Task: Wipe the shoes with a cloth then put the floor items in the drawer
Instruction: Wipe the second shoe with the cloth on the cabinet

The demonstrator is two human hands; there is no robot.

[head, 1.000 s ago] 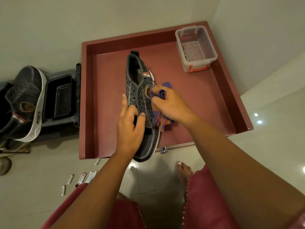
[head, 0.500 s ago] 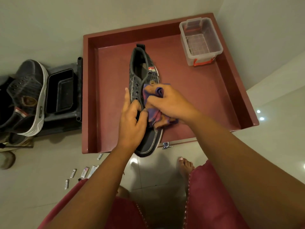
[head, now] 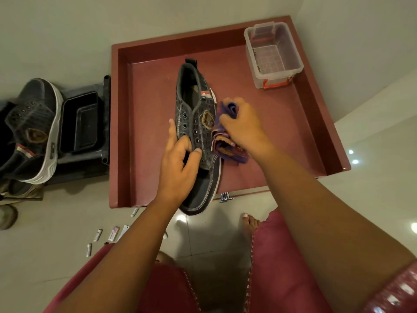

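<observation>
My left hand (head: 178, 172) grips a dark grey sneaker (head: 195, 114) by its laced front, holding it above the open dark red drawer (head: 121, 123). My right hand (head: 244, 125) holds a bunched purple cloth (head: 225, 143) against the shoe's right side. The second sneaker (head: 33, 132) leans on its side at the far left. Several small items (head: 112, 233), batteries and little packets, lie on the floor below the drawer's front left corner.
A clear plastic box (head: 274, 55) with a red clasp sits in the drawer's far right corner. A black tray (head: 81, 123) stands left of the drawer. My bare foot (head: 249, 224) is on the glossy tiles near the drawer handle (head: 225, 196).
My right hand slid the cloth from over the lace area to the shoe's right side. The left hand keeps its grip on the shoe.
</observation>
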